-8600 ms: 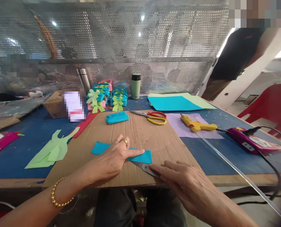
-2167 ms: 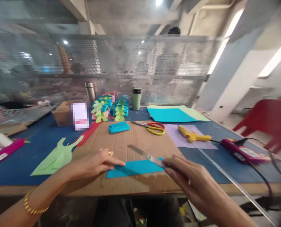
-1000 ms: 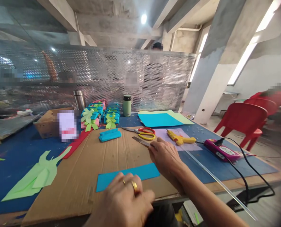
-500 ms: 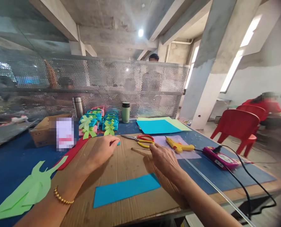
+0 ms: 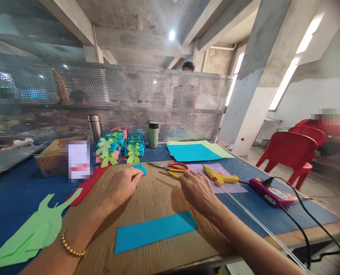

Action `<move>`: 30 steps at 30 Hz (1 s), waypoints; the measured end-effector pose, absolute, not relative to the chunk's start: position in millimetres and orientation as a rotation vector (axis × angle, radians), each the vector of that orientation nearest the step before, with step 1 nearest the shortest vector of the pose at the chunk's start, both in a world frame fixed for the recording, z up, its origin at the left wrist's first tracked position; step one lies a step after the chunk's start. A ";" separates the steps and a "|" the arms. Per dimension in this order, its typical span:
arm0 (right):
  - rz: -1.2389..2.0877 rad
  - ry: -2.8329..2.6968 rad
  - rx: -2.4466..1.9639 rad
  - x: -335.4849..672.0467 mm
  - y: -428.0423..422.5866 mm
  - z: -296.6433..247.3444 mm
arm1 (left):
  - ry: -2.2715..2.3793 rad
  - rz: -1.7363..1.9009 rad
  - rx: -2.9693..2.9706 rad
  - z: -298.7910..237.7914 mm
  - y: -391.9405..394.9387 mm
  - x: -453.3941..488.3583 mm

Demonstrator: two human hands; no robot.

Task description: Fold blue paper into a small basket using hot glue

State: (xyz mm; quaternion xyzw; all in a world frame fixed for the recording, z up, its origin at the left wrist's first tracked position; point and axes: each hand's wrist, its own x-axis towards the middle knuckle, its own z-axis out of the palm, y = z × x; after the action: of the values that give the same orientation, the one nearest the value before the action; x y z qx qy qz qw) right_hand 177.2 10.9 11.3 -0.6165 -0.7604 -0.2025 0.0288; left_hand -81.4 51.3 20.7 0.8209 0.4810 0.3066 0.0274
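My left hand (image 5: 122, 185), a gold bead bracelet at its wrist, is closed in a pinch on a small blue piece (image 5: 141, 168) that looks folded or curled. My right hand (image 5: 197, 189) has its fingers curled round a thin dark stick (image 5: 164, 174) pointing left; its grip end is hidden. Just beyond that hand lie scissors (image 5: 166, 165) with red and yellow handles, the yellow one partly behind my fingers. A blue rectangular strip (image 5: 155, 232) rests flat on the cardboard (image 5: 135, 210), nearer to me than both hands.
A yellow glue gun (image 5: 219, 177) lies on a lilac sheet, its cable running to a magenta power strip (image 5: 273, 193). Blue sheets (image 5: 195, 152), a green flask (image 5: 153, 135), finished bow pieces (image 5: 134, 149) and a carton (image 5: 52, 160) stand behind. Green cutouts (image 5: 35, 236) lie left.
More of the blue piece shows beyond my left fingers. My right hand and the stick have shifted slightly away from me, closer to the scissors. The view has shifted a little.
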 end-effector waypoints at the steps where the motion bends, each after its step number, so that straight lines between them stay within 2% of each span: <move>1: -0.625 -2.349 -1.897 174.5 16.1 12.1 | 1.490 0.930 2.534 18.8 51.6 -80.9; 11: -0.535 -2.334 -1.934 169.1 34.2 -10.0 | 1.238 0.930 2.602 -7.5 50.3 -68.9; 18: -0.508 -2.225 -1.974 174.9 33.1 -0.5 | 1.208 0.761 2.548 -4.2 40.0 -63.1; 23: -0.453 -2.288 -1.650 180.3 14.8 1.3 | 0.977 0.583 2.489 7.6 26.8 -60.2; 30: -0.095 -2.315 -1.284 185.7 -11.8 5.1 | 0.865 0.234 2.384 14.4 14.1 -55.8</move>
State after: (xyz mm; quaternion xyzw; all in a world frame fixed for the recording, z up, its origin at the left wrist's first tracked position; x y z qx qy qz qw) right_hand 185.7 -11.8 5.1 -0.4701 -0.8475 -0.0348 0.2440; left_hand -55.8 14.1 14.4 0.8949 0.3248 0.0877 0.2932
